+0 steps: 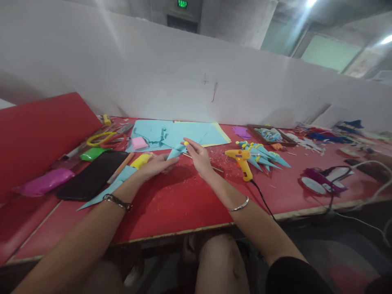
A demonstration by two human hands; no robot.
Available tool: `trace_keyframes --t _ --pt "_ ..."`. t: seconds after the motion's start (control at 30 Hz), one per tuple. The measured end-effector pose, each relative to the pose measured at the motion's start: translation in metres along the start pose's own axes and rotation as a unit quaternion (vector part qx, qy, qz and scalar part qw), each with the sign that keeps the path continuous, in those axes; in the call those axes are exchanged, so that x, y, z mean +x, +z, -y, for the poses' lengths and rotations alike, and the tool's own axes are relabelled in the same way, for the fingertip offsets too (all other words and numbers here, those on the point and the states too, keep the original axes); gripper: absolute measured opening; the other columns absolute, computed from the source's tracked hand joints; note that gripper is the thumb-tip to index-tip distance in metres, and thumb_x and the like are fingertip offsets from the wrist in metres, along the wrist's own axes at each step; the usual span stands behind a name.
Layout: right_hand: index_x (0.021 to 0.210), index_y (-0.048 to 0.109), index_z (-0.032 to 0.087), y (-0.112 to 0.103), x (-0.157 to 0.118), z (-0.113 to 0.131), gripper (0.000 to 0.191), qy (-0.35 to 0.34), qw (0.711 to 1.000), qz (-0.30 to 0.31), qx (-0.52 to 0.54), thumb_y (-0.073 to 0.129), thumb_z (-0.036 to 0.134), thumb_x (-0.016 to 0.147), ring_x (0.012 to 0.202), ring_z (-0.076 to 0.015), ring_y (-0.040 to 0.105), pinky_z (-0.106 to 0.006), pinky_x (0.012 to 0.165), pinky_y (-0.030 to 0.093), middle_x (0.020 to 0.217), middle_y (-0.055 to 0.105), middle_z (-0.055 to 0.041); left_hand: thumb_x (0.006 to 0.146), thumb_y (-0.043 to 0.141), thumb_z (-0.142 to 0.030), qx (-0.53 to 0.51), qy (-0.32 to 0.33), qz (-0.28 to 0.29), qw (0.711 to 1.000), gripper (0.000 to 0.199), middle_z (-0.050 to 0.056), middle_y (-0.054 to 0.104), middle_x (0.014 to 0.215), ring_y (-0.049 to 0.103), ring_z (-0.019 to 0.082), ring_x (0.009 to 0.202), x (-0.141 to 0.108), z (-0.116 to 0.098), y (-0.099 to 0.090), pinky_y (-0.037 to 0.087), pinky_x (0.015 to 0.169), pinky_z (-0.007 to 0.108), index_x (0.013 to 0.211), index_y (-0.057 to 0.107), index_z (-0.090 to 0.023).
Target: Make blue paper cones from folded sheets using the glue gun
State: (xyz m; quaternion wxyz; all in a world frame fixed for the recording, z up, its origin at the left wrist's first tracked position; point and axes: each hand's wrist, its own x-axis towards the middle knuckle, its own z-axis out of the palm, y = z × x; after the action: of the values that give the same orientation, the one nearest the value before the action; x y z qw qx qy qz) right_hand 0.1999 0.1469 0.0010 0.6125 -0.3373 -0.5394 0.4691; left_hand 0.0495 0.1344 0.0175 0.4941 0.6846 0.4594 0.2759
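Note:
Over the red table (183, 204), my left hand (159, 164) is closed on a small folded light blue paper piece (176, 152). The fingers of my right hand (197, 155) pinch a small yellow bit (186, 143) at the top of that piece. Just right of my right hand lies a yellow glue gun (241, 160) with a black cord. Several pointed blue paper shapes with yellow trim (263, 155) are piled beyond it. Light blue sheets (192, 132) lie flat behind my hands.
On the left are a black phone (92, 175), a pink packet (47, 181), a green packet (93, 153), yellow-handled scissors (101, 139) and a yellow packet (141, 161). A tray of scraps (271, 135) stands at the back right. A purple device (329, 181) and cables lie near the right edge.

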Motion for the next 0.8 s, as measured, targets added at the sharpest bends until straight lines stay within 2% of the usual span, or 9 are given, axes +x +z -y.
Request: trace_keyframes --t 0.37,0.47,0.53,0.6,0.7,0.8 --pt "0.094 0.064 0.025 0.0020 0.0005 -0.0010 0.030 0.004 1.000 0.010 0.023 0.059 0.041 0.070 0.095 -0.0141 0.058 -0.032 0.087 0.045 0.096 0.067 -0.0005 0.079 0.041 -0.052 0.059 0.017 0.032 0.998 0.040 -0.004 0.035 0.048 0.032 0.008 0.045 0.0026 0.0089 -0.0058 0.025 0.045 0.022 0.057 0.037 -0.018" --pt "0.100 0.061 0.026 0.0017 0.0002 0.0002 0.033 0.008 1.000 0.004 0.022 0.055 0.044 0.074 0.099 -0.0147 0.057 -0.034 0.090 0.042 0.100 0.066 -0.0008 0.079 0.041 -0.051 0.064 0.012 0.023 0.998 0.039 -0.005 0.034 0.048 0.031 0.008 0.045 0.0024 0.0073 -0.0047 0.024 0.046 0.022 0.058 0.036 -0.019" --pt "0.109 0.057 0.028 0.0012 -0.0002 0.0015 0.038 0.006 1.000 -0.013 0.017 0.048 0.047 0.078 0.105 -0.0145 0.054 -0.035 0.093 0.039 0.108 0.063 -0.0007 0.076 0.045 -0.049 0.070 0.023 0.001 0.997 0.035 -0.005 0.035 0.049 0.031 0.008 0.045 0.0022 0.0050 -0.0030 0.025 0.046 0.023 0.060 0.037 -0.019" --pt "0.114 0.053 0.029 0.0007 -0.0006 0.0030 0.042 -0.005 1.000 -0.021 0.005 0.043 0.050 0.079 0.110 -0.0141 0.050 -0.035 0.096 0.037 0.115 0.059 -0.0006 0.073 0.049 -0.046 0.109 0.043 -0.047 0.992 0.030 -0.004 0.040 0.053 0.035 0.009 0.048 0.0023 0.0030 -0.0014 0.026 0.049 0.023 0.064 0.041 -0.019" --pt "0.111 0.056 0.027 0.0010 -0.0013 0.0045 0.044 -0.029 0.999 0.001 -0.016 0.044 0.053 0.078 0.113 -0.0152 0.048 -0.034 0.097 0.036 0.118 0.058 -0.0025 0.070 0.049 -0.045 0.209 0.077 -0.126 0.967 0.027 -0.003 0.047 0.061 0.041 0.012 0.057 0.0033 0.0024 -0.0005 0.028 0.054 0.023 0.070 0.047 -0.018" --pt "0.108 0.060 0.025 0.0022 -0.0020 0.0041 0.044 -0.036 0.999 0.019 -0.024 0.045 0.053 0.078 0.112 -0.0163 0.050 -0.034 0.096 0.036 0.115 0.060 -0.0040 0.073 0.045 -0.045 0.289 0.093 -0.146 0.942 0.027 -0.002 0.049 0.062 0.042 0.014 0.058 0.0044 0.0044 -0.0015 0.027 0.054 0.023 0.071 0.048 -0.018"
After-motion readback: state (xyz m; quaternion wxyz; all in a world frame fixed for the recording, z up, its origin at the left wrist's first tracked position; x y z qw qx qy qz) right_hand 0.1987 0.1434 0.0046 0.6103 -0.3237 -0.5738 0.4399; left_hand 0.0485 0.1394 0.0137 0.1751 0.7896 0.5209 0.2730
